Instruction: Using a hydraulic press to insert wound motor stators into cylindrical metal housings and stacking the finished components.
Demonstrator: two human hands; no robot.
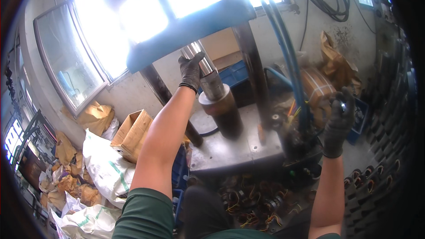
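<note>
A metal sleeve (213,87) is being supported on a dark round block (229,124) with a paler collar, above the base plate (221,158) of a press. From above, a shiny rod (206,65) is being held in line with the sleeve, beneath the blue crossbar (190,35); whether the rod is entering the sleeve or only meeting its top is not being shown clearly.

The gloved left hand (190,71) is being held at the left side of the rod, near the sleeve's upper rim, with the thumb being laid toward the rod's front. How firmly the fingers are being closed cannot be told, as their far side is being hidden. The gloved right hand (340,124) is being held well apart, to the right of the blue hoses (290,55), with its fingers being bent; a small bright spot is being noted near them, but whether anything is being gripped cannot be told.

The sleeve is being judged heavy for its size, rigid and not fragile, and slippery if oiled. A grip around its outer wall, below the rim and clear of the rod, is being recommended
</note>
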